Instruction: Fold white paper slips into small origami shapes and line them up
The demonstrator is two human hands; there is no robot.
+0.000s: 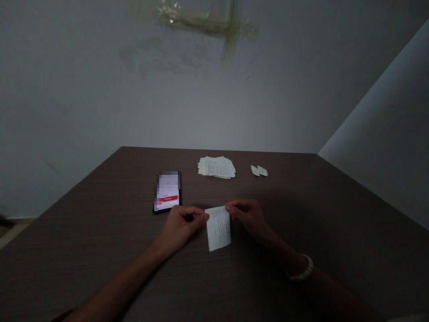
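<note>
Between my two hands is a small sheet of printed paper (218, 230), held up over the table with its text side showing. My left hand (181, 223) pinches its upper left edge between thumb and finger. At the upper right corner, the thumb and fingers of my right hand (248, 217) are closed on the same sheet. A pale beaded bracelet (303, 269) circles my right wrist. Just beyond my left hand lies a phone (168, 190) with its screen lit, showing a red shape near the bottom.
An untidy stack of printed paper sheets (217, 167) lies toward the back of the dark wooden table (100, 201). To its right are two small folded paper pieces (259, 171). Behind the table rises a grey wall (214, 107) with yellowish tape (208, 26).
</note>
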